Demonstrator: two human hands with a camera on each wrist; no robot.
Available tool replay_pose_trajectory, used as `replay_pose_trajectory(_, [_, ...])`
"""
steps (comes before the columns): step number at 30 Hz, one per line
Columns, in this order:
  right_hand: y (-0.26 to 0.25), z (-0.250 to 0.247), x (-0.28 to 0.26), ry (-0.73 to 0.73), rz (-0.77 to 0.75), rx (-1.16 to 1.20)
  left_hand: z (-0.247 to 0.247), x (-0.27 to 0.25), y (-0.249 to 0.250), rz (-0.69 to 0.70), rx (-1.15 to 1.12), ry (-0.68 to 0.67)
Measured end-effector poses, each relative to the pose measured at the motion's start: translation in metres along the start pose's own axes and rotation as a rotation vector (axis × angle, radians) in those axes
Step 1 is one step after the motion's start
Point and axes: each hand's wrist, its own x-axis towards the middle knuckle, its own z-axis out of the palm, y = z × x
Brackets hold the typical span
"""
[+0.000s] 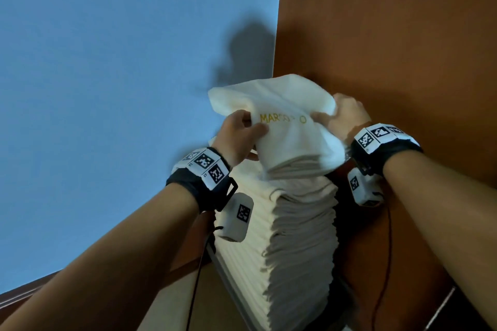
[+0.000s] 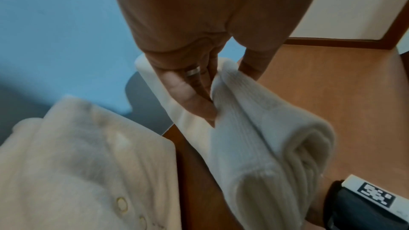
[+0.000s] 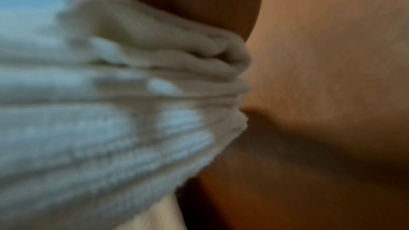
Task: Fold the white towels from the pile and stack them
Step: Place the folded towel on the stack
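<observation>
A folded white terry towel with gold embroidered lettering (image 1: pixel 282 126) is held at the top of a tall stack of folded white towels (image 1: pixel 301 226), its near edge lying on the stack and its far part lifted. The left hand (image 1: pixel 239 134) is clamped on the towel's left edge, thumb on top and fingers beneath; in the left wrist view the fingers (image 2: pixel 194 93) are seen tucked into the fold, a ring on one of them. The right hand (image 1: pixel 341 113) is closed over the towel's right edge, the cloth bunched under its grip. A hold at both sides would keep the layers together and the fold square, so it is judged that the towel is being set down and aligned on the stack. The right wrist view is blurred; only towel layers (image 3: pixel 110 111) against a brown surface can be made out.

The stack stands in a corner, where a blue wall (image 1: pixel 107 62) meets a brown wooden panel (image 1: pixel 390 35). What the stack rests on cannot be told. A second heap of pale cloth (image 2: pixel 77 163) is seen in the left wrist view, beside a wooden floor (image 2: pixel 332 102).
</observation>
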Motion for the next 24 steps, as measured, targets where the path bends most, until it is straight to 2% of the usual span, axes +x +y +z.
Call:
replay_pose_trajectory(3, [0.011,0.021,0.026,-0.074,-0.029,-0.028,0.006,0.016,-0.014,-0.036,-0.034,0.054])
replay_pose_trajectory(5, [0.023,0.04,0.034,-0.127,-0.032,0.007,0.014,0.02,-0.028,-0.111,-0.085,0.108])
replay_pose_trajectory(8, [0.048,0.075,0.028,-0.236,-0.013,0.079,0.03,0.009,-0.06,-0.259,-0.136,0.164])
replay_pose_trajectory(11, [0.068,0.098,0.02,-0.347,0.024,0.137,0.034,0.0,-0.081,-0.319,-0.174,0.21])
replay_pose_trajectory(15, [0.07,0.101,0.02,-0.363,0.052,0.212,0.024,0.002,-0.076,-0.356,-0.225,0.21])
replay_pose_trajectory(19, [0.07,0.101,0.017,-0.422,0.063,0.097,0.015,0.012,-0.077,-0.461,-0.283,0.259])
replay_pose_trajectory(22, [0.07,0.098,0.013,-0.374,0.056,0.107,0.011,0.022,-0.077,-0.373,-0.304,0.328])
replay_pose_trajectory(24, [0.066,0.094,0.009,-0.322,0.028,-0.004,0.007,0.027,-0.077,-0.301,-0.259,0.355])
